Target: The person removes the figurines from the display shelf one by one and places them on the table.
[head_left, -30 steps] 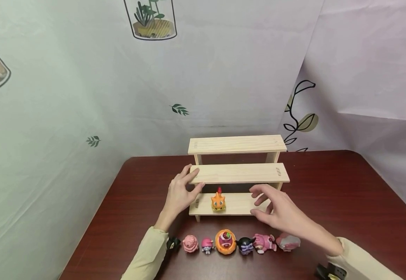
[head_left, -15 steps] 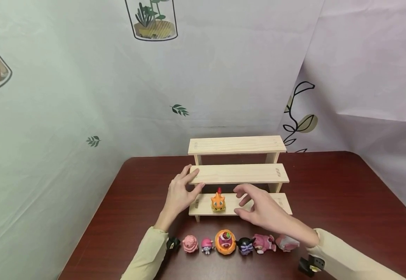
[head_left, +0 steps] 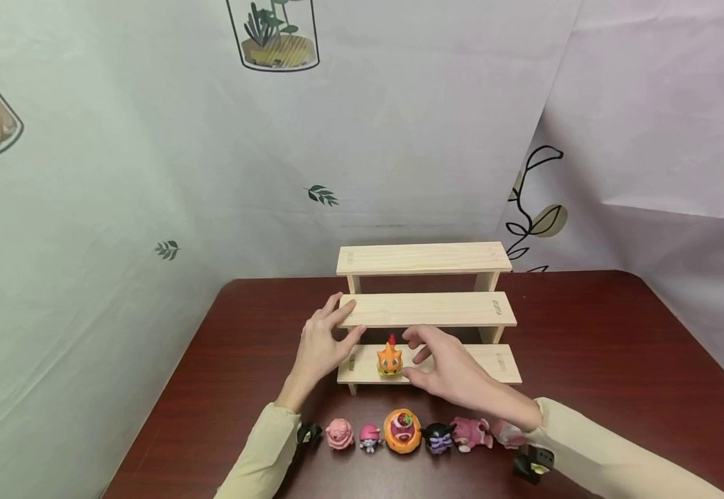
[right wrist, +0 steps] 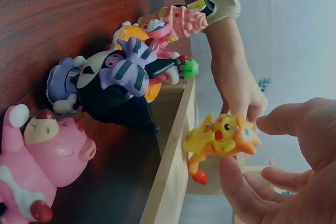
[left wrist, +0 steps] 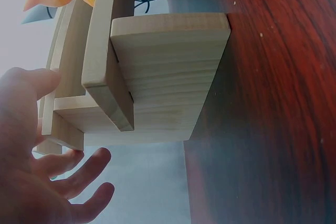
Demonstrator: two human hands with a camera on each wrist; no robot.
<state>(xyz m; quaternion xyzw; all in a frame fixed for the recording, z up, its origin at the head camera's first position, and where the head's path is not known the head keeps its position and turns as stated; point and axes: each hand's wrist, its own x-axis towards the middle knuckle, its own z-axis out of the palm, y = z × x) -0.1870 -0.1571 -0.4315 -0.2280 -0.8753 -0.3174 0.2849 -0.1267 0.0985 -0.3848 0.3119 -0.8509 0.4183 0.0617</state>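
An orange and yellow toy figurine (head_left: pixel 390 360) with a red tail tip stands on the lowest step of a three-step wooden display stand (head_left: pixel 427 309). My right hand (head_left: pixel 446 364) is just right of it, fingers curved and spread. In the right wrist view the thumb and fingertips lie on either side of the figurine's head (right wrist: pixel 244 136), with gaps visible. My left hand (head_left: pixel 324 343) holds the left end of the middle step, thumb at its front edge and fingers over the far side. In the left wrist view the fingers (left wrist: pixel 86 174) extend past the board's end.
A row of toy figurines lines the dark red table (head_left: pixel 237 360) in front of the stand: a pink one (head_left: pixel 340 434), an orange cake-topped one (head_left: pixel 402 431), a black one with a purple bow (head_left: pixel 438 438) and a pink bear-like one (head_left: pixel 471 434). A printed cloth hangs behind.
My right hand has moved left along the lowest step, from its right part to right beside the orange figurine. My left hand and the stand have stayed put.
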